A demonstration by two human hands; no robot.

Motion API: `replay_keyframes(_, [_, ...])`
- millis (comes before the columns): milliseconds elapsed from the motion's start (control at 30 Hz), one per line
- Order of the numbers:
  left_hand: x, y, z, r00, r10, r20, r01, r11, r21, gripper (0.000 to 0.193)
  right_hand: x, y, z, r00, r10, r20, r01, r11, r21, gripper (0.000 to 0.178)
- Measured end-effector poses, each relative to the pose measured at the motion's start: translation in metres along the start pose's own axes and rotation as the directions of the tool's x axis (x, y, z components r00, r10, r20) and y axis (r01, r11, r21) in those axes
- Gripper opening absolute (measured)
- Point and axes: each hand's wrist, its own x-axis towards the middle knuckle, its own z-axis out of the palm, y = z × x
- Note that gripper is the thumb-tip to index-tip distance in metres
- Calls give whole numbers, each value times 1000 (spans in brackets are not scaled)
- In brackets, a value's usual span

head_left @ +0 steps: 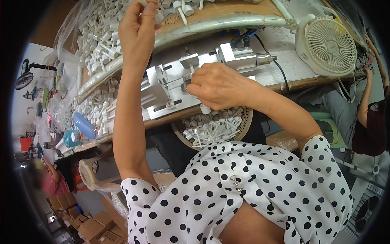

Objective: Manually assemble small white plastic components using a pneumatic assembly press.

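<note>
My left hand (139,26) reaches over the far heap of white plastic parts (107,34), each a round cap on a thin stem. Its fingers are closed, with a white piece at the tips. At the metal fixture (172,85) in front of me, my right hand (215,86) is curled with knuckles up, hiding the middle of the fixture. The cap of a white plastic part (205,109) sticks out under that hand. Below the table edge, a round beige basket (248,122) holds many of the same parts.
A white fan (327,45) stands at the right end of the bench. A clear-wrapped rim (227,25) borders the heap. To the left lie a blue bottle (84,125) and a teal roll (72,138). Other people sit at far right and far left.
</note>
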Motion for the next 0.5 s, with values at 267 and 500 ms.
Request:
replay_keyframes(267, [-63,25,-14,984,-176,8,175,977,-122,27,2,1,-4,999,19,36,-21,999,32,7])
replay_keyframes(500, [-101,27,-20,960,-272,-70,251,941,-226,27,4,1,-4,996,32,81,-32,999,4,7])
